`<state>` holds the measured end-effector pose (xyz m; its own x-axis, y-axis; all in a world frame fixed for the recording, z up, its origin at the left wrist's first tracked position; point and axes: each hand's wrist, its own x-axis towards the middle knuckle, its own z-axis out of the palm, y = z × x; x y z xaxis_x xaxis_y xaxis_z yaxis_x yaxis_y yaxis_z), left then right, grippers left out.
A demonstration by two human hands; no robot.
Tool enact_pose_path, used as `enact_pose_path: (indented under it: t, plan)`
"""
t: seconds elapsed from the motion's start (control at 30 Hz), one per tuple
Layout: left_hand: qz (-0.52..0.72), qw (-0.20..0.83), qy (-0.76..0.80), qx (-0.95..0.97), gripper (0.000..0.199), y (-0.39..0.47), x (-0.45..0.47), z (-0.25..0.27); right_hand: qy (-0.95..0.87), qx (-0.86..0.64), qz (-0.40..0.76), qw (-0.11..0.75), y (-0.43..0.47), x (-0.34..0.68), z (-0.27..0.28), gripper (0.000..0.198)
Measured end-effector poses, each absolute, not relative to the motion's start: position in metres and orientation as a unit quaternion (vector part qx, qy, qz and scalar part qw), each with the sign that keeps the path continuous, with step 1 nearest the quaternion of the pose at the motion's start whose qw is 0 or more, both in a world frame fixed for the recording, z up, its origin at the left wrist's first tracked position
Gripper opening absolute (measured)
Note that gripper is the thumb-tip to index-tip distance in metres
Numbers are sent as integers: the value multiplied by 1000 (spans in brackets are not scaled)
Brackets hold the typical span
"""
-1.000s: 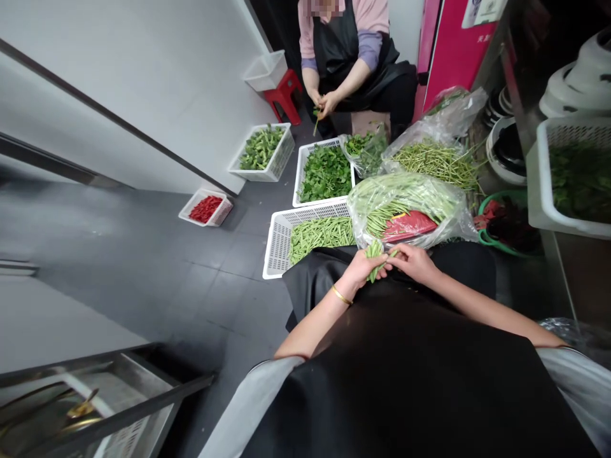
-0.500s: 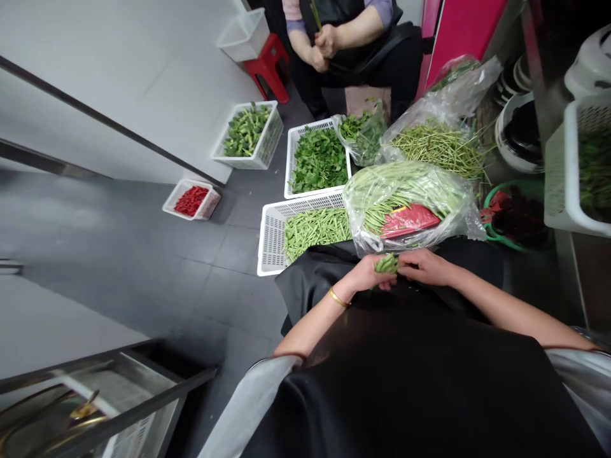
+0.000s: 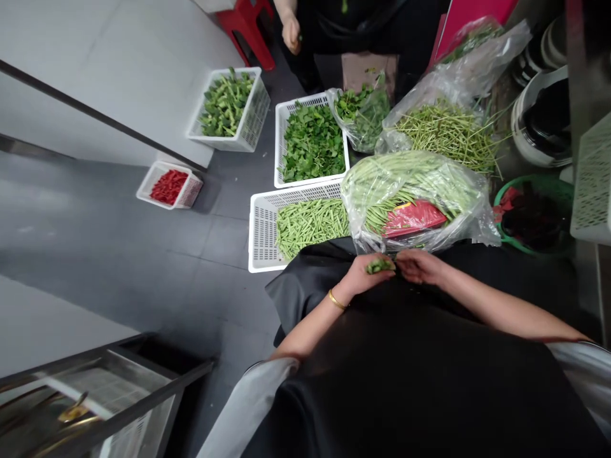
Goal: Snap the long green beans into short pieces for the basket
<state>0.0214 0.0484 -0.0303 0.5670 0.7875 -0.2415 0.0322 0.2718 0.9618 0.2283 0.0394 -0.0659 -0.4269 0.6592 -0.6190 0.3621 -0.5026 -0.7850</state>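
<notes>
My left hand (image 3: 363, 275), with a gold bangle at the wrist, is closed round a small bunch of green bean pieces (image 3: 380, 266) above my black apron (image 3: 420, 369). Just right of it my right hand (image 3: 421, 266) has its fingers curled and pinched; what is in them, if anything, is too small to make out. Beyond both hands a clear plastic bag (image 3: 470, 219) holds long green beans (image 3: 410, 170) and a red packet (image 3: 414, 218). Left of that bag, cut bean pieces (image 3: 312, 222) lie in a white basket (image 3: 261, 232).
Farther off stand a basket of leafy greens (image 3: 312, 143), a bag of thin green stems (image 3: 443, 133) and a basket of green vegetable pieces (image 3: 226, 105). Red peppers (image 3: 169, 186) fill a small basket at left. A co-worker's hand (image 3: 291, 33) is opposite. A green basin (image 3: 534, 216) sits at right.
My view has tilted down and shifted slightly. My right hand has drawn a little away from the bunch in my left hand. The co-worker's hands have come apart, and one hangs lower.
</notes>
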Motion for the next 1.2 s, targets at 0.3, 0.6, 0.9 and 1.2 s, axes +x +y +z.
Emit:
enact_pose_path:
  t: [0.3,0.6,0.9,1.2]
  plan:
    - [304,790,448,289,36,52,28,-60,-732,-639,224,-80,148,224,-95,40]
    - [332,797,475,172,38,50,34,-63,-796,-535,271,86,55,237,-62,31]
    - [427,717,451,315,39,47,63,-43,-785,-479,391,41,-10,209,-42,28]
    - [250,809,347,403,31,18,30,-7,-610,-454,612,217,6,246,4,47]
